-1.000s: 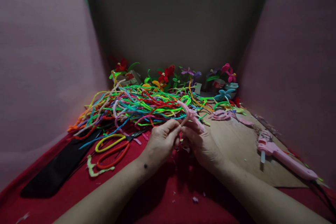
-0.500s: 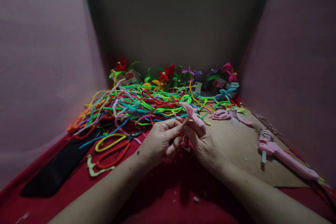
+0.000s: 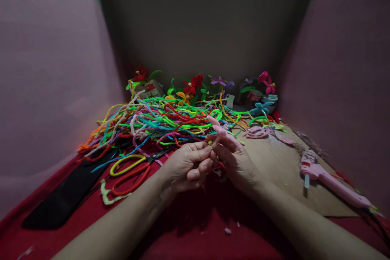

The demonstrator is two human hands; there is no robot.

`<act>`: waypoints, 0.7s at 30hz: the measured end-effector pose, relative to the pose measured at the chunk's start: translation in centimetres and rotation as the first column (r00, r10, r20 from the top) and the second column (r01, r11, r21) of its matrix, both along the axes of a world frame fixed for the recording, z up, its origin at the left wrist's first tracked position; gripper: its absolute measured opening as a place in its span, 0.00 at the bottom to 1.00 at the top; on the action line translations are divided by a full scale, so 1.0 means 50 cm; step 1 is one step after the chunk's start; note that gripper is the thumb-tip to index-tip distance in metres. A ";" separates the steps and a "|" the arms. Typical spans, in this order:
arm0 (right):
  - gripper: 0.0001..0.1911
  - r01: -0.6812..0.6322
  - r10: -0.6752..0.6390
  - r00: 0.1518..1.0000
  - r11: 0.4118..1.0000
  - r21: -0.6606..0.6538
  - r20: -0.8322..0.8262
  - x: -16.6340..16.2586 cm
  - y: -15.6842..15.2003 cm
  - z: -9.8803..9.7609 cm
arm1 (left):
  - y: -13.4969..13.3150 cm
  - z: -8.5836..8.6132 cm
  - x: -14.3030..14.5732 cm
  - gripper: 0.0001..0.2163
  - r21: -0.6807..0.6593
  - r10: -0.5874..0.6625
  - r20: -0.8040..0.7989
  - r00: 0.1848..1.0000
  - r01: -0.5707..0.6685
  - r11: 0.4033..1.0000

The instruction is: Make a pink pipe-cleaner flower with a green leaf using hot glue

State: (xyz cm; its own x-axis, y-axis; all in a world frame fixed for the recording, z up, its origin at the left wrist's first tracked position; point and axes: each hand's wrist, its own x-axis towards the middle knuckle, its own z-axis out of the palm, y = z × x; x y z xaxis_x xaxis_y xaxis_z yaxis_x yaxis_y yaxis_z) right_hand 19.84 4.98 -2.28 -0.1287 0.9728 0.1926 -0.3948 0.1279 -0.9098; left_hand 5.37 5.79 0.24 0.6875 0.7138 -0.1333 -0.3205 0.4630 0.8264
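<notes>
Pink fuzzy piece (image 3: 222, 132) pokes up between both hands' (image 3: 183, 165) fingertips.

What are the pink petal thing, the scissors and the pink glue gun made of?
The pink petal thing looks like soft pipe cleaner, because it's matte and fuzzy. The scissors seem to have smooth plastic handles, bright yellow and red; the thin dark blades are probably metal. The glue gun looks plastic: smooth, one moulded shape.

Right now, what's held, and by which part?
Pink fuzzy piece: left hand pinches its thin lower end; right hand is against it, exact hold unclear.
</notes>
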 end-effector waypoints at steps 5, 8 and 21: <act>0.01 -0.019 0.026 0.993 0.998 0.061 -0.114 -0.005 -0.001 0.006 | 0.002 -0.002 0.002 0.11 0.045 -0.038 -0.056 0.998 0.041 0.998; 0.01 -0.022 0.022 0.986 1.000 0.003 -0.167 -0.005 0.000 0.001 | -0.008 0.009 0.008 0.15 0.260 0.082 -0.252 0.964 -0.014 0.966; 0.09 0.053 -0.053 0.987 0.999 0.002 -0.155 -0.013 -0.006 -0.011 | -0.022 -0.042 0.010 0.09 0.869 0.913 -0.179 0.366 0.494 -0.028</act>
State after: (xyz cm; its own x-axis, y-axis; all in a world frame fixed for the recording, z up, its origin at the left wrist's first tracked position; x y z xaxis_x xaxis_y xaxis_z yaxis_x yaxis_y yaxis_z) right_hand 19.19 4.67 -2.85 -0.0452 0.9762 0.2120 -0.5231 0.1576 -0.8376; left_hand 5.88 4.70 -1.86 0.4996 0.6623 0.5583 0.7629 -0.6417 0.0785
